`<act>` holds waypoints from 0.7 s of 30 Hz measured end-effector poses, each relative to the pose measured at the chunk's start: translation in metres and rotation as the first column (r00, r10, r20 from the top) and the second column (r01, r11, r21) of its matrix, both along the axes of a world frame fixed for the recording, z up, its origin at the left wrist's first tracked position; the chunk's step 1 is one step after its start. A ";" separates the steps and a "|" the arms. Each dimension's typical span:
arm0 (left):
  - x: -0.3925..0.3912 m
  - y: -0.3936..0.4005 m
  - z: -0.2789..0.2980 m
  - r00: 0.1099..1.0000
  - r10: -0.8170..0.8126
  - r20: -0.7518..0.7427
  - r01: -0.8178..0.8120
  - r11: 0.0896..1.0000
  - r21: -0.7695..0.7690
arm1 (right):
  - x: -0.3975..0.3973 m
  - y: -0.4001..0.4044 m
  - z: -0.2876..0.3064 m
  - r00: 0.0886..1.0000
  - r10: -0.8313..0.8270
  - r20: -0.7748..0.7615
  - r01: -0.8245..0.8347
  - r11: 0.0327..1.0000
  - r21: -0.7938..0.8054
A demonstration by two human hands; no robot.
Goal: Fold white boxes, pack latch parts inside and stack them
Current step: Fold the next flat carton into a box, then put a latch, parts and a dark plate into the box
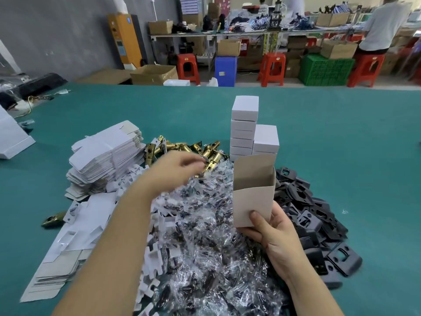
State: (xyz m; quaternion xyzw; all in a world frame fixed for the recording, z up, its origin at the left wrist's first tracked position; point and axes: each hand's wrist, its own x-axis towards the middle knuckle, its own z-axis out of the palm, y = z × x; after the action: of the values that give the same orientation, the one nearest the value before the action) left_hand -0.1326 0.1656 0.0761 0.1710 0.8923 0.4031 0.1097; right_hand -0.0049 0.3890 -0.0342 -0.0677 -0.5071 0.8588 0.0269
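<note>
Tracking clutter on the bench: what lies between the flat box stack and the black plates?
In the head view, small plastic bags fill that stretch.

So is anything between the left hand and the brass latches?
Nothing visible. The left hand hovers over the heap of clear bags, its fingertips at the near edge of the brass latches. The right hand holds the open box off to the side.
</note>
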 end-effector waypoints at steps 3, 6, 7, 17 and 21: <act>-0.064 -0.011 0.000 0.922 0.251 -0.295 -0.304 0.941 -0.149 | 0.000 -0.001 0.000 1.000 0.013 0.001 -0.013 1.000 0.009; -0.114 -0.038 -0.011 0.878 0.188 -0.441 -0.426 0.729 -0.537 | -0.002 -0.001 -0.001 1.000 0.027 0.000 -0.027 0.999 0.026; -0.123 -0.048 -0.015 0.890 0.145 -0.432 -0.418 0.635 -0.649 | -0.002 0.000 -0.002 1.000 0.027 -0.001 -0.027 0.999 0.032; -0.146 -0.064 -0.032 0.935 0.101 -0.341 -0.345 0.493 -0.799 | -0.002 0.001 -0.002 0.999 0.044 -0.017 -0.043 0.996 0.077; -0.140 -0.057 -0.025 0.925 0.067 -0.374 -0.354 0.510 -0.784 | -0.002 0.001 -0.001 0.999 0.046 -0.021 -0.044 0.995 0.087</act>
State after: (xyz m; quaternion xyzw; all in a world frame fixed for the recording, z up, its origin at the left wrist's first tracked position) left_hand -0.2722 0.1090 0.0511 0.0446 0.9945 -0.0950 -0.0073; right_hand -0.0071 0.3895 -0.0351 -0.0454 -0.5449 0.8371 0.0164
